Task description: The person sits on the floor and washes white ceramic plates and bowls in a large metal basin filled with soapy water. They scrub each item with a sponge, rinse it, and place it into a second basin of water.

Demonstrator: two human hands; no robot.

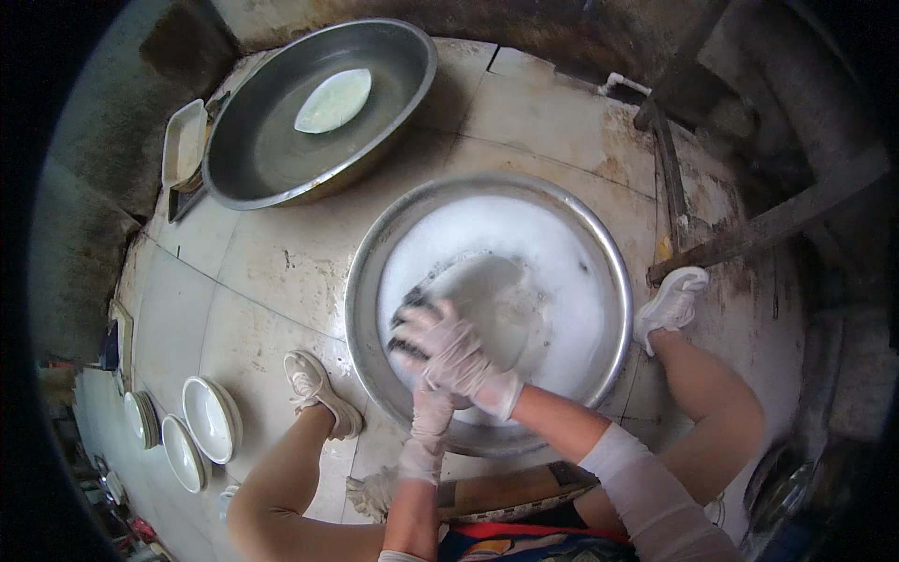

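A round metal basin [618, 295] full of white suds [562, 239] stands between my feet. My right hand [449, 351], in a thin translucent glove, is over the left part of the basin, blurred by motion. Its fingers close around a dark scrubber [407, 348], which shows between them. Below it my gloved left hand [432, 411] is at the basin's near side, its fingers mostly hidden behind the right hand. A greyish patch [491, 281] opens in the foam beside my hands; whether it is a dish or water I cannot tell.
A larger metal basin [246, 154] with one white dish [336, 102] stands at the far left, beside a rectangular tray [184, 144]. Stacked white oval bowls [208, 421] and plates [140, 420] rest on the tiled floor at left. A frame [765, 225] stands at right.
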